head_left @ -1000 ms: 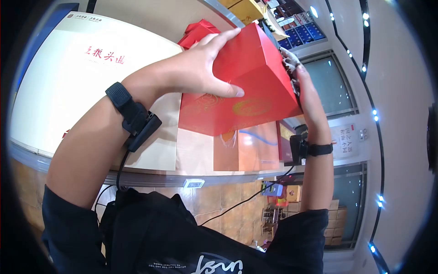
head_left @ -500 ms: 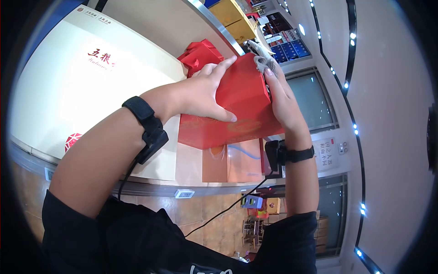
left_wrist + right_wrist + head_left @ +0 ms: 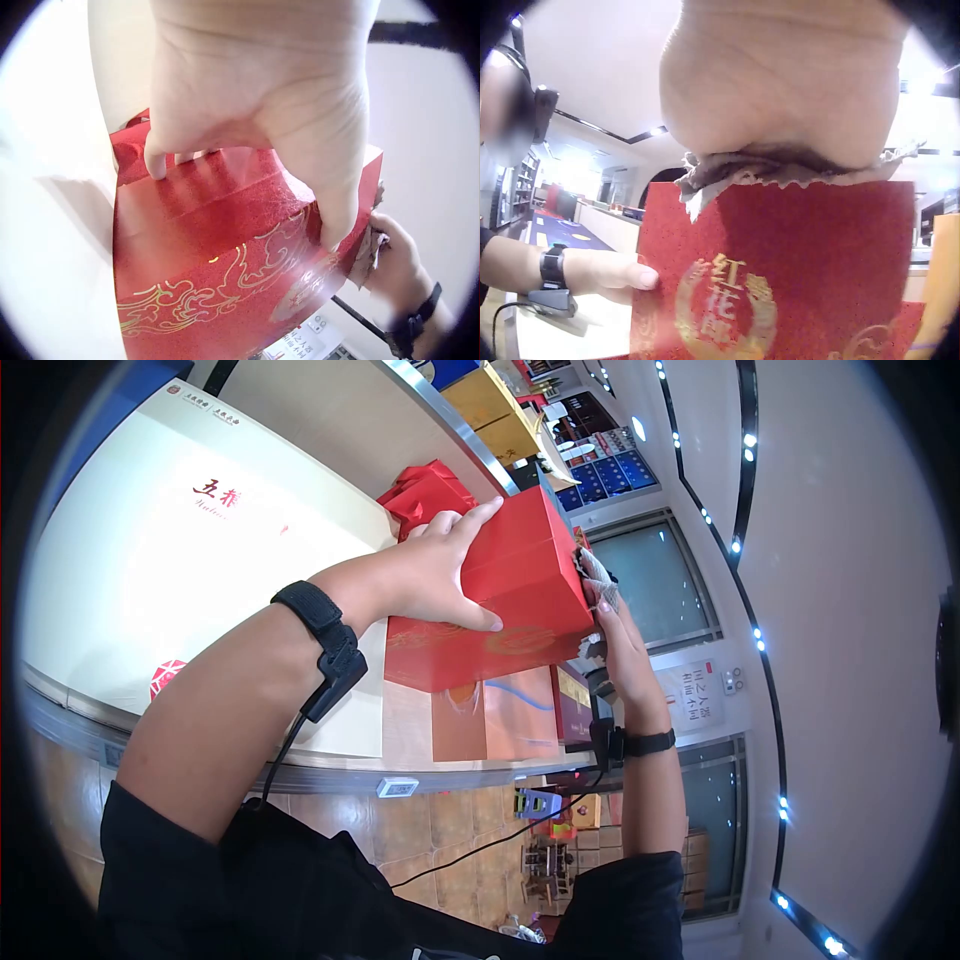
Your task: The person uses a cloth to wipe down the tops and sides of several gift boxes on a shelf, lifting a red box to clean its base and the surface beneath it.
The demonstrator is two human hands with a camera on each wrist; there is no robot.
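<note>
A red box (image 3: 525,565) with gold patterns stands on the counter. My left hand (image 3: 415,575) grips it, thumb apart from the fingers; in the left wrist view the fingertips press its red surface and the thumb lies by its gold-patterned face. At the opposite end my right hand (image 3: 628,660) holds a crumpled grey cloth (image 3: 597,572) against the box. The right wrist view shows the cloth (image 3: 727,169) under my palm along the box's edge, above gold characters on the red face (image 3: 840,247).
Left of the red box is a big white box (image 3: 120,560) with red lettering. A red bag (image 3: 430,490) lies behind. Nearer me are an orange-brown box (image 3: 515,730) and a dark red box (image 3: 572,705). A price tag (image 3: 398,787) sits on the counter's front edge.
My right hand has moved the cloth up along the box's end, then back down it. The left hand has stayed on the box. The head view has shifted a little.
</note>
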